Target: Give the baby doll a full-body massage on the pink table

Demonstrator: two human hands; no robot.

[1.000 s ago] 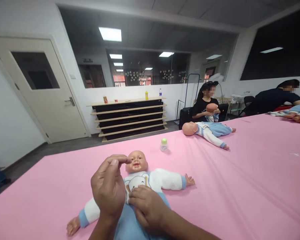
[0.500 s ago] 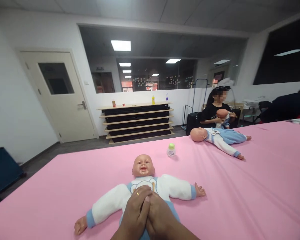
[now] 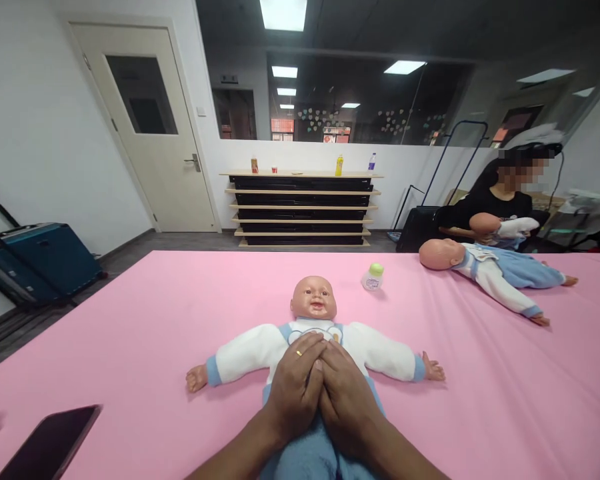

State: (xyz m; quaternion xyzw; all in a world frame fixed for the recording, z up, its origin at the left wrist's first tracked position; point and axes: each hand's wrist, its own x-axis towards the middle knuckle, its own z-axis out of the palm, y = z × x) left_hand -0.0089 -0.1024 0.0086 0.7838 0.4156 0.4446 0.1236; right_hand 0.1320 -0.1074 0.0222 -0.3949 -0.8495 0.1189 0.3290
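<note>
A baby doll (image 3: 314, 300) in a white and blue outfit lies face up on the pink-covered table, arms stretched out sideways. My left hand (image 3: 300, 373), with a gold ring on one finger, rests flat on its chest. Beside it my right hand (image 3: 347, 393) lies flat on the same chest, its fingers meeting those of the left. Both palms are turned down and hidden, and the hands cover most of the doll's torso. Beyond the doll's head, to the right, stands a small clear bottle (image 3: 373, 277) with a green cap.
A second doll (image 3: 510, 270) lies at the right rear of the pink table (image 3: 145, 333). Behind it, a person (image 3: 495, 200) holds another doll. A dark phone (image 3: 53, 443) lies at the near left. A blue suitcase (image 3: 40, 267) stands on the floor at left.
The view has levelled and shifted, bringing the phone and suitcase into sight. My hands stay on the doll's chest. The person behind now holds their doll lying sideways instead of upright.
</note>
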